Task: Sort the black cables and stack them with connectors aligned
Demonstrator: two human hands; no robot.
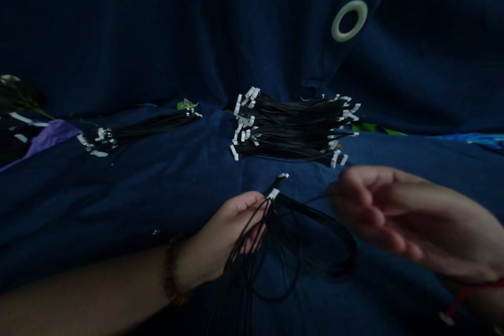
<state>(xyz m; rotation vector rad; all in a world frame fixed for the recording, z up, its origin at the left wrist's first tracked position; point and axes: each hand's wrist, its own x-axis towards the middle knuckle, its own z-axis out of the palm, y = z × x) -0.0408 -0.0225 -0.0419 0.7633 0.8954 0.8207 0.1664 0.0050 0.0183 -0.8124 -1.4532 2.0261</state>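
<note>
My left hand (226, 233) is closed on a bunch of thin black wires (299, 241) near their white connector ends (277, 186); the wires loop down and to the right over the blue cloth. My right hand (394, 215) hovers just right of the loop, its fingers curled and slightly blurred, a fine strand seemingly reaching to its fingertips. Behind both hands lies a thick bundle of black wires with white connectors (293, 126).
A thinner bundle of the same wires (137, 128) lies at the left. Dark blue cloth (118, 205) covers the surface and hangs behind, with a pale ring eyelet (349, 20) at upper right. Purple and green scraps sit at the far left edge.
</note>
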